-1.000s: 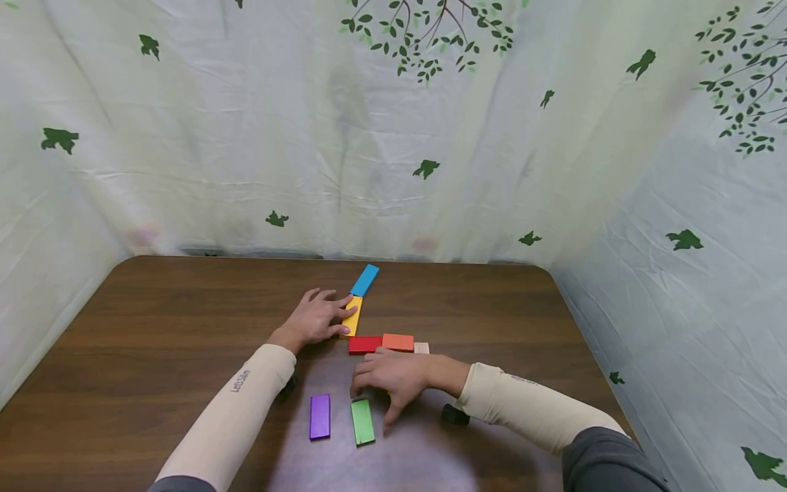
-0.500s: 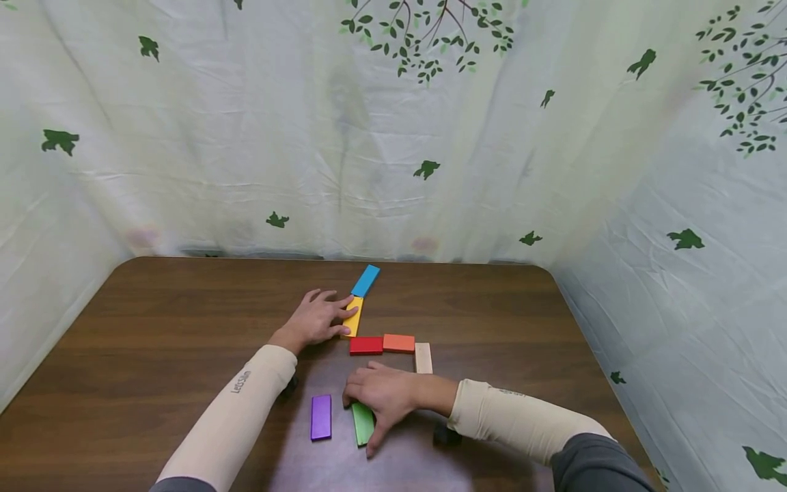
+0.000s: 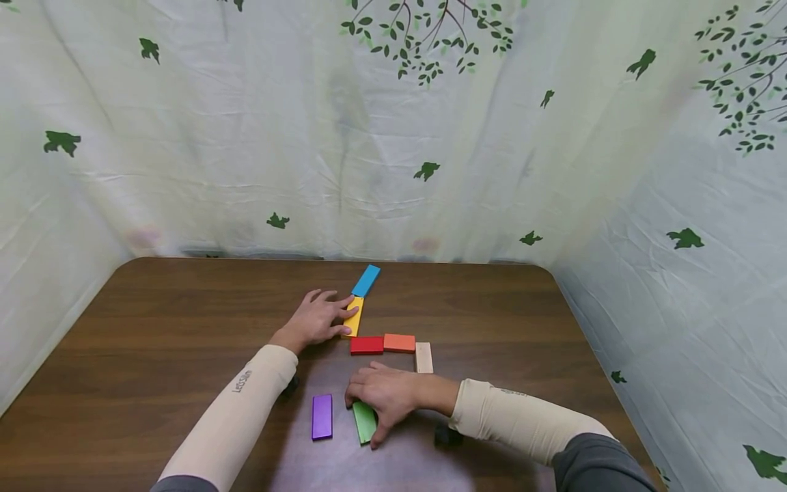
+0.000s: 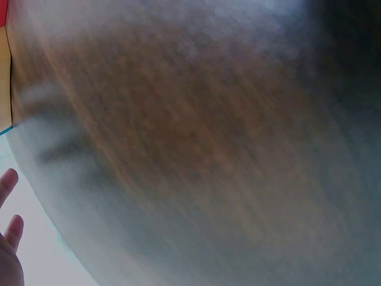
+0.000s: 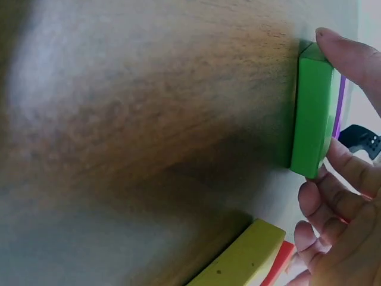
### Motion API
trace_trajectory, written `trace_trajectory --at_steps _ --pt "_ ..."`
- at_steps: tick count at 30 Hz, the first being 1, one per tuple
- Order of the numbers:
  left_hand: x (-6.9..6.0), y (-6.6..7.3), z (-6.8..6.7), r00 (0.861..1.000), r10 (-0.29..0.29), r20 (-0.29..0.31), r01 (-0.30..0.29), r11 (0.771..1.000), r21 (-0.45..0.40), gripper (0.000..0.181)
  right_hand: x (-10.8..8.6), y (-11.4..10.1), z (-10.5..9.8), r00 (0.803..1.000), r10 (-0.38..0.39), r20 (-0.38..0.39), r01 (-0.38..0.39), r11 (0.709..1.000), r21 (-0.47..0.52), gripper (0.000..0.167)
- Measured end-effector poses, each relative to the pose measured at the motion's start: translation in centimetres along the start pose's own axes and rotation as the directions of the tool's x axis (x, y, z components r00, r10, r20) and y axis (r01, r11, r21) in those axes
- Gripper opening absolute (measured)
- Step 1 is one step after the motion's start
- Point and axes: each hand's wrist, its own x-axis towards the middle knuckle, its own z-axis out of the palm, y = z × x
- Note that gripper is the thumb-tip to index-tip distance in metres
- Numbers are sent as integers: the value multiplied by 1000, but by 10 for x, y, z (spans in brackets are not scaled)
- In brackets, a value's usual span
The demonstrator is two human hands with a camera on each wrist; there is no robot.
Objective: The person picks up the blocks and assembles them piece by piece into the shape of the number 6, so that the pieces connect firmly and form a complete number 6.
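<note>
My left hand (image 3: 315,318) rests its fingers on the yellow block (image 3: 355,322), whose far end meets a blue block (image 3: 366,280). Only two of its fingertips (image 4: 8,180) show in the left wrist view. With thumb and fingers at opposite ends, my right hand (image 3: 387,393) pinches a green block (image 3: 365,427) lying on the table. The right wrist view shows the thumb at one end of this green block (image 5: 312,113) and the fingers at the other. Left of it lies a purple block (image 3: 322,417), apart from the hand.
A red block (image 3: 367,345) and an orange block (image 3: 399,343) lie end to end beyond the right hand. A pale wooden block (image 3: 423,358) adjoins the orange one, near the right wrist. Leaf-printed curtains (image 3: 393,205) surround the brown table (image 3: 203,301).
My right hand has come nearer, down over the green block, and its thumb has drawn in against the end. The pale block is more exposed. My left hand stays put.
</note>
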Motion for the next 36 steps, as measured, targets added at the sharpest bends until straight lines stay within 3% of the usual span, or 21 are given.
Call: trace_trajectory --at_steps 6,21,36 --pt "1 -1 0 1000 -4 4 4 1000 10 57 0 3 -2 1000 12 20 -13 998 59 67" --pt "1 0 0 1000 10 -2 -10 1000 28 57 -2 5 -6 1000 4 1 -4 999 44 59" --pt "-1 1 1 999 26 -18 -26 999 25 55 -1 23 -16 990 -138 20 135 983 121 61"
